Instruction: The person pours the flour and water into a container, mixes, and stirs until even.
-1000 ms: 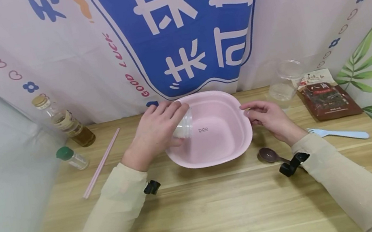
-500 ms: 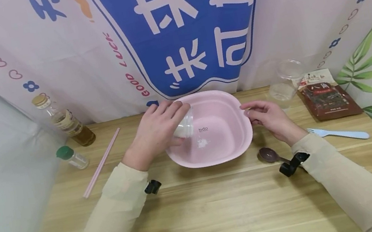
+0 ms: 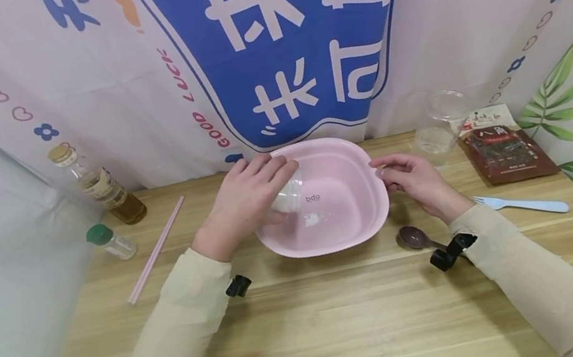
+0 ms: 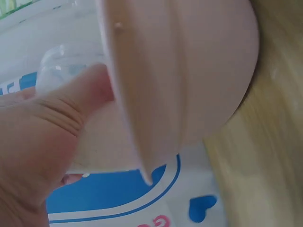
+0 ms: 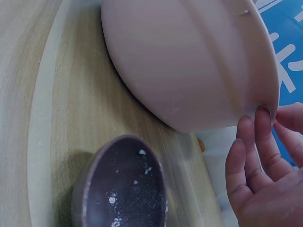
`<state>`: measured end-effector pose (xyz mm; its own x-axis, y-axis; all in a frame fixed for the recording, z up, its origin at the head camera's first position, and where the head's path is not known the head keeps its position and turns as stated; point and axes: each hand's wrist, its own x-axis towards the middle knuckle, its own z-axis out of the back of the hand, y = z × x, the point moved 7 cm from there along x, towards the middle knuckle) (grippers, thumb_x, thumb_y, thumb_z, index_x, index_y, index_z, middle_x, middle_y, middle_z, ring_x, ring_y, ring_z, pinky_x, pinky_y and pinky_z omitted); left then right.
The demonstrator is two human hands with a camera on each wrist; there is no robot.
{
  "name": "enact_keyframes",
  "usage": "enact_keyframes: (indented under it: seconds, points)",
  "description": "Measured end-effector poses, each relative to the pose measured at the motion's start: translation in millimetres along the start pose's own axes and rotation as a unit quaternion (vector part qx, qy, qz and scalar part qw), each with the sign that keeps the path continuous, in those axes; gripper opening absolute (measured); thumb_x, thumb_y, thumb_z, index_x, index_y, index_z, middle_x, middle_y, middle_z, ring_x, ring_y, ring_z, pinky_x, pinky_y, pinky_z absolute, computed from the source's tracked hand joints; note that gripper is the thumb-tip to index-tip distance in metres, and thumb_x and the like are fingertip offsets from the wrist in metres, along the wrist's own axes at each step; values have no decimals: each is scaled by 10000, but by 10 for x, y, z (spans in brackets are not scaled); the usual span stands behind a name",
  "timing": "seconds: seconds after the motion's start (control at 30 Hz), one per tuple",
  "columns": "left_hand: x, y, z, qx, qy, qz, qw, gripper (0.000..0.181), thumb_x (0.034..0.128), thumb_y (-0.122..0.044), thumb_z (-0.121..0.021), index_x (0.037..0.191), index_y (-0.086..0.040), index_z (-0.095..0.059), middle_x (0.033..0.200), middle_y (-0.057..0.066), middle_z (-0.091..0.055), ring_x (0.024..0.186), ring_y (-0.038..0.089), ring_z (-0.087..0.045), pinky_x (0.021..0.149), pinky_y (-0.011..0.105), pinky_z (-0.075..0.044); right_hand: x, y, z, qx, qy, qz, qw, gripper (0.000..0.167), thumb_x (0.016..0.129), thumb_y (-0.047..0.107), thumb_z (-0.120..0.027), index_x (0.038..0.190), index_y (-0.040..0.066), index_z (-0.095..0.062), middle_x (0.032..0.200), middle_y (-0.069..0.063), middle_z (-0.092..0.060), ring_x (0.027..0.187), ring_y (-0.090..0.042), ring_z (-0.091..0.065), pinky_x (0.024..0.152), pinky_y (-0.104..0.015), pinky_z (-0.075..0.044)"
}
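A pink basin stands on the table, with a small heap of white powder on its floor. Over the basin's left side my left hand grips a clear jar, tipped with its mouth toward the basin. The left wrist view shows the thumb across the jar, beside the basin's wall, and pale contents inside it. My right hand pinches the basin's right rim between thumb and fingers, as the right wrist view shows for the hand and basin.
Left: an oil bottle, a green-capped shaker and pink chopsticks. Right: a clear cup, a brown spice packet and a blue fork. A brown spoon with white grains lies below my right hand.
White powder has fallen onto the basin's floor, which was bare a second ago, and has spread a little to the right. My left hand with the jar has shifted slightly right; my right hand stays put.
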<state>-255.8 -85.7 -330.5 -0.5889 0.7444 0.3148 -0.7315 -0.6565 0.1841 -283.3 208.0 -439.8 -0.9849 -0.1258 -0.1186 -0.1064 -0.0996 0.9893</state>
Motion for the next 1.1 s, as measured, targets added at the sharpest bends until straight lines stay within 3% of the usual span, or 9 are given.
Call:
enact_keyframes:
  seconds: [0.67,0.93,1.1]
  points:
    - [-12,18,-38,-109,4,141,9998,949,781,-553,-950,1531,-133,-546,1478,64,-648,1370,303,-569,1088,477,-536,-3,15,-6,23,29,33,10000,412,1066,70,-632,1428,-119,-577,987,169,-774,931,-15,-733,852,-206,-625]
    - [9,38,-54,-356,163,251,9989,962,791,-551,-943,1560,-157,-520,1523,62,-615,1441,338,-535,1127,525,-539,-6,9,-4,118,9,46,9999,372,1060,51,-631,1401,-98,-606,986,155,-776,923,-12,-735,845,-207,-627]
    - [32,70,-65,-594,444,446,9963,993,790,-561,-942,1567,-125,-504,1518,81,-603,1406,320,-542,1151,503,-536,-4,10,-9,174,5,61,9998,368,1056,41,-631,1396,-99,-612,986,146,-779,913,-16,-736,837,-208,-628]
